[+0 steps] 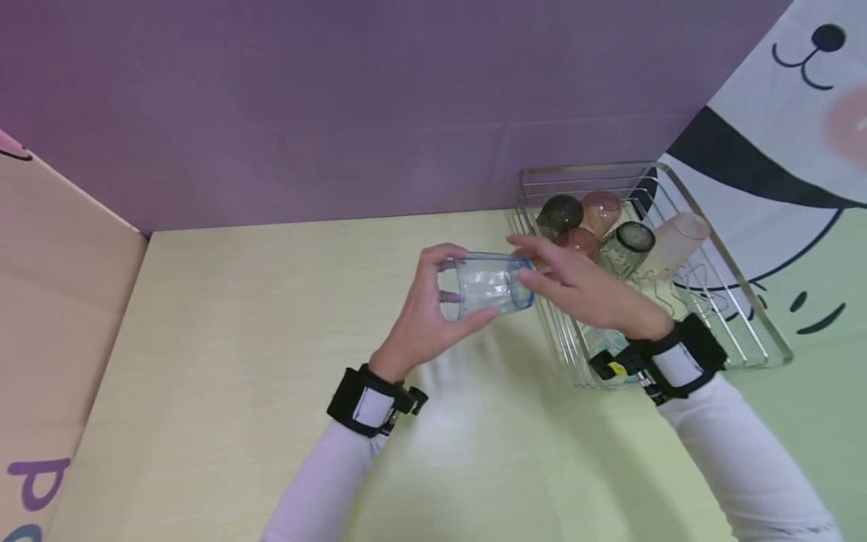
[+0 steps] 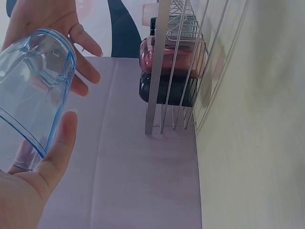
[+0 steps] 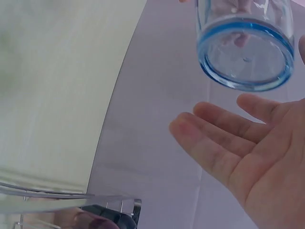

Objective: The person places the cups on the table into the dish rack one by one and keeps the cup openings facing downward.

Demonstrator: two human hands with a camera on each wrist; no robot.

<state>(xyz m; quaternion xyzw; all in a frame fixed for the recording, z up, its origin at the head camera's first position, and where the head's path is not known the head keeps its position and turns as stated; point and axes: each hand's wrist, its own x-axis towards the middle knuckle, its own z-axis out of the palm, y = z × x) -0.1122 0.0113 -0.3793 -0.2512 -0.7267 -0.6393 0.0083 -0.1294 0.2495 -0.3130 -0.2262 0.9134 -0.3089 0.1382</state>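
A clear drinking glass with a bluish tint (image 1: 491, 282) lies tilted on its side in the air above the table. My left hand (image 1: 427, 309) grips it near one end, thumb along the near side and fingers round the far side. By the glass's thick blue base (image 3: 245, 57) is my right hand (image 1: 576, 286), its fingers stretched out and parted. In the right wrist view the palm of the right hand (image 3: 257, 148) faces the base with a gap between them. The left thumb (image 2: 59, 148) presses the glass's side in the left wrist view.
A wire basket (image 1: 725, 263) stands at the table's right side, against the purple back wall (image 1: 339, 113). It holds several glasses, among them a dark one (image 1: 561, 214), a smoky grey one (image 1: 626, 248) and a frosted pink one (image 1: 677, 241). The pale tabletop (image 1: 237, 376) stretches leftward.
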